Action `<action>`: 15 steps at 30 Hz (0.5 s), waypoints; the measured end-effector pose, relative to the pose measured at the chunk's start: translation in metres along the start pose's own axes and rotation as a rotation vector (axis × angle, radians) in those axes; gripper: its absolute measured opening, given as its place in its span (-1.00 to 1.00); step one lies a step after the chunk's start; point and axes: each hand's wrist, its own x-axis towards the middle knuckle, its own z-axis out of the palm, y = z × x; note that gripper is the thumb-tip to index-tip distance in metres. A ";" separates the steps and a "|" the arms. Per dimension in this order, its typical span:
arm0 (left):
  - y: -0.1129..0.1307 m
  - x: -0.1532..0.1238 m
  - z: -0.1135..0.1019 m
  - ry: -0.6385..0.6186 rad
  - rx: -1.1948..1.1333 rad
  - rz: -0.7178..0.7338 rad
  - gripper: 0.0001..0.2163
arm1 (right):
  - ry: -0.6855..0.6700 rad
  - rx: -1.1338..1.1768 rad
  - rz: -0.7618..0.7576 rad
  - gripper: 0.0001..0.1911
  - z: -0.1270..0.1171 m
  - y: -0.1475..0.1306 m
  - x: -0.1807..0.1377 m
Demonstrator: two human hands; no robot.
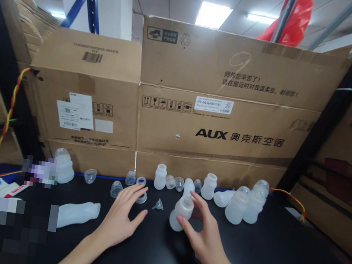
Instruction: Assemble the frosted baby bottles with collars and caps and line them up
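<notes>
Between the thumb and fingers of my right hand [206,230] is a frosted plastic bottle [177,220], leaning slightly with its open neck up. My left hand [121,214] is palm down with its fingers apart, holding nothing. Its fingertips are by a clear collar ring [142,198], partly hidden behind them; I cannot tell if they touch. A small clear funnel-shaped piece [158,204] lies on the black table between the hands. Clear caps [116,189] are to the left of my left fingers. Behind the held bottle lies another frosted bottle [189,185].
Frosted bottles stand upright [160,177] along the back, with several clustered at the right [236,206]. A bottle lies on its side [77,214] at left, near a clear cup [90,176]. A cardboard wall [168,137] closes the back of the black table [151,259].
</notes>
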 end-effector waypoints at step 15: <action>0.059 -0.020 0.012 -0.216 -0.430 -0.242 -0.55 | 0.014 -0.067 -0.033 -0.67 0.026 0.012 0.019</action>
